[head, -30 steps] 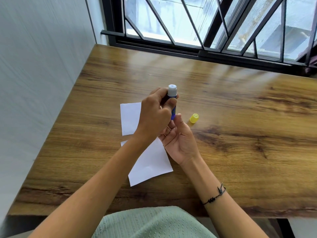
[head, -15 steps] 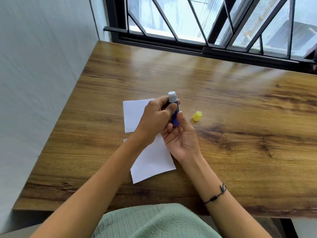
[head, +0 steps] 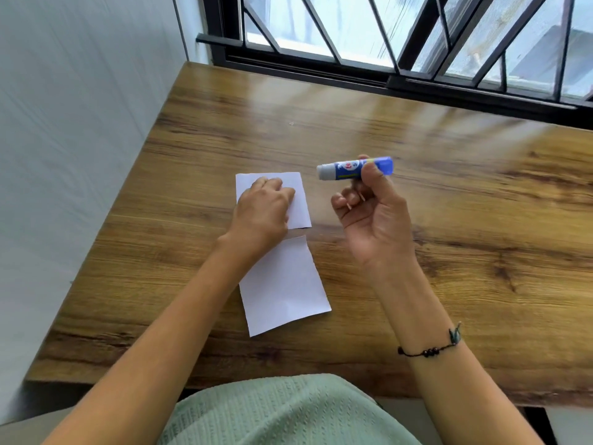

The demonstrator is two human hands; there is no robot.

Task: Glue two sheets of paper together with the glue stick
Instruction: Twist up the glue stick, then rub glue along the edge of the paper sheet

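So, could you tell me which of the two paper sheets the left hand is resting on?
The far sheet, nearer the window: the left hand presses it, while the near sheet lies uncovered.

Wooden table, barred window, bracelet, perhaps beaded

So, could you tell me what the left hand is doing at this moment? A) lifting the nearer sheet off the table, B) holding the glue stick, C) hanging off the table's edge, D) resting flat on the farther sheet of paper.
D: the left hand lies palm down on the farther sheet, while the right hand holds the glue stick.
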